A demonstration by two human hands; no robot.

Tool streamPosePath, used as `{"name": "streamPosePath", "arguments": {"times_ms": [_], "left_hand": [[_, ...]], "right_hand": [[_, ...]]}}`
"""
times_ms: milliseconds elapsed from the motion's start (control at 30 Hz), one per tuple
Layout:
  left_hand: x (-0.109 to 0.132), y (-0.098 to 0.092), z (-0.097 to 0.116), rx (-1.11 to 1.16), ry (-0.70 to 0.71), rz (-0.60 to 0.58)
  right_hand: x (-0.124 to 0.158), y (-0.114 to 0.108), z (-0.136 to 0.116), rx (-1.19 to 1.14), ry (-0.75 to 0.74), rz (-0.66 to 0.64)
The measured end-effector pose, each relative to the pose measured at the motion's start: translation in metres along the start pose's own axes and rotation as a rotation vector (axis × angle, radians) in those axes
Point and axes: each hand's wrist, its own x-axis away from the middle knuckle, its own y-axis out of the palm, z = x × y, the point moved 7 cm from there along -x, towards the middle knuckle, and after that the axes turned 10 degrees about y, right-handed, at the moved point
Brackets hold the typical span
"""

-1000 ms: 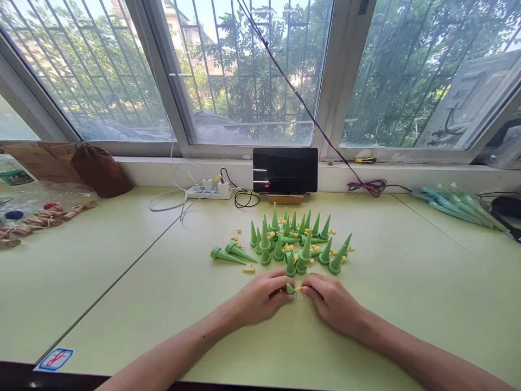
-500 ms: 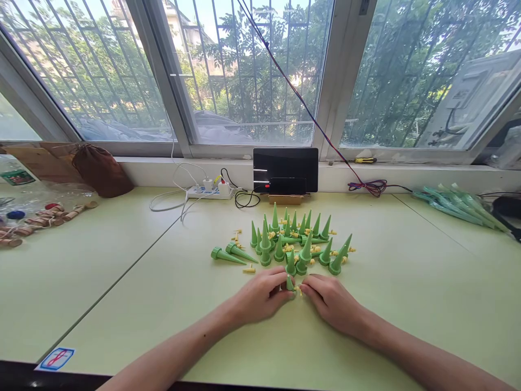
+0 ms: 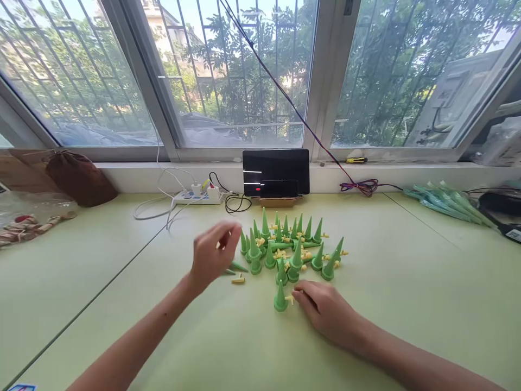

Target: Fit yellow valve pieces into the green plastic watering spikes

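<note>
One green plant watering spike (image 3: 280, 297) stands on the table, its tip pointing up. At its right side is a small yellow valve (image 3: 289, 298), seemingly joined to it. The fingertips of my right hand (image 3: 328, 308) are pinched at that valve. My left hand (image 3: 215, 252) is raised to the left of the spikes, thumb and fingers curled together, and I see nothing in it. Beneath it, two lying green spikes (image 3: 239, 266) are mostly covered. A loose yellow valve (image 3: 238, 279) lies just below. Several more upright spikes (image 3: 296, 255) and yellow valves crowd behind my hands.
A dark tablet (image 3: 275, 168) leans at the sill behind the spikes. To its left are a power strip (image 3: 198, 196) and cables; further left, a brown bag (image 3: 79, 176). Bundled wire (image 3: 362, 187) and green plastic packets (image 3: 445, 201) lie at the back right.
My left hand has let go of the green spike, which now stands on the table, and has moved up and left. My right hand stays by the yellow valve. The view has shifted right.
</note>
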Motion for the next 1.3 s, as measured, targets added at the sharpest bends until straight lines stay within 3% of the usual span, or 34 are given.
{"name": "streamPosePath", "arguments": {"times_ms": [67,100,167,233,367,500,633,767,933,967,1033,1167,1300], "left_hand": [[-0.028,0.011,-0.029,-0.146,-0.058,-0.054],[-0.041,0.024,-0.042,-0.203,-0.049,-0.151],[-0.057,0.065,-0.067,-0.296,-0.002,-0.469],[-0.066,0.096,-0.085,-0.307,0.017,-0.593],[-0.064,0.152,-0.099,-0.319,0.052,-0.791],[-0.054,0.177,-0.102,-0.335,0.037,-0.908],[-0.053,0.163,-0.097,-0.363,0.021,-0.910],[-0.059,0.120,-0.082,-0.396,0.013,-0.794],[-0.061,0.029,-0.029,-0.264,0.146,-0.143],[-0.054,0.014,-0.014,-0.246,0.206,-0.040],[-0.034,-0.003,0.016,-0.185,0.301,0.057],[0.017,0.014,0.067,0.090,0.476,-0.104],[0.056,0.039,0.074,0.180,0.306,-0.185]], "right_hand": [[0.003,-0.006,-0.002,-0.009,-0.054,0.099],[0.005,-0.009,-0.004,0.005,-0.080,0.147],[0.009,-0.014,-0.008,0.039,-0.120,0.229],[0.013,-0.013,-0.015,0.047,-0.186,0.222],[0.018,-0.004,-0.026,0.021,-0.288,0.123],[0.020,0.002,-0.028,0.017,-0.296,0.027],[0.020,0.003,-0.028,0.026,-0.272,-0.006],[0.019,0.005,-0.027,0.015,-0.252,-0.028],[0.013,0.003,-0.019,-0.008,-0.164,0.018],[0.011,0.001,-0.016,-0.009,-0.146,0.043],[0.008,-0.004,-0.011,-0.010,-0.101,0.117],[0.002,-0.009,-0.003,-0.023,-0.045,0.158],[-0.002,-0.008,0.002,0.001,0.000,0.094]]}}
